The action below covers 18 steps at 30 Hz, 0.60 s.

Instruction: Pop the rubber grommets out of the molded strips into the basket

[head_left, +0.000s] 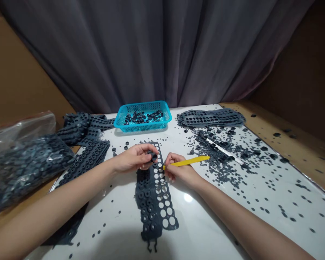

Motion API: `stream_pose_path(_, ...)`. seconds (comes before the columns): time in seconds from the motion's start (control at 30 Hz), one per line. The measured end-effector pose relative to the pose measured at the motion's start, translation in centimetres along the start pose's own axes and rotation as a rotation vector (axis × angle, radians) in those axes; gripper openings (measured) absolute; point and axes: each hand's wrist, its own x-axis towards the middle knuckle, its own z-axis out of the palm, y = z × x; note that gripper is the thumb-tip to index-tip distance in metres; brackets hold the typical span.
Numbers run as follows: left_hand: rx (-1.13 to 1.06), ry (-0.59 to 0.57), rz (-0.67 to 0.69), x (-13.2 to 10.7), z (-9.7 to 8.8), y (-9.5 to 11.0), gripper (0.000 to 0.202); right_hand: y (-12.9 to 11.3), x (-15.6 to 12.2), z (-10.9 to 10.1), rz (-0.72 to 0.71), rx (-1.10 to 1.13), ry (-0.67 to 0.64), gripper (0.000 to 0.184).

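A dark grey perforated rubber strip (151, 202) lies lengthwise near the middle of the surface (219, 220), with its far end between the hands. Empty round holes are seen along its right side, and small rings remain seated along its left. A small dark rubber disc (152, 156) is pinched by the curled fingers of the left hand (134, 159), just above the strip. A yellow plastic pick (189, 161) is pinched by the fingers of the right hand (178, 169), with its near end touching or just beside the holes.

A turquoise plastic basket (141, 127) holding dark rubber pieces stands at the far edge of the surface. Punched strips (211, 117) are piled towards the far right corner, and more strips (85, 160) are heaped at the left edge, beside a clear plastic bag of strips (29, 169). Loose dark discs (219, 159) are scattered across the right side, around a thin white strip (224, 151).
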Motion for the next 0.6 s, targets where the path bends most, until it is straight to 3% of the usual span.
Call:
stream_pose_path(0.23, 0.31, -0.003, 0.094, -0.3, -0.2, 1.5, 0.042, 0.0, 0.0, 0.1, -0.006, -0.017, -0.006, 0.009)
stream_pose_path(0.47, 0.361, 0.015, 0.074, -0.3, -0.1, 1.9, 0.039, 0.0, -0.1, 0.2, -0.006, -0.009, 0.006, 0.009)
stream_pose_path(0.6, 0.34, 0.131, 0.068, 0.5, 0.2, 1.7, 0.04, 0.0, 0.0, 0.2, -0.008, -0.001, -0.002, 0.009)
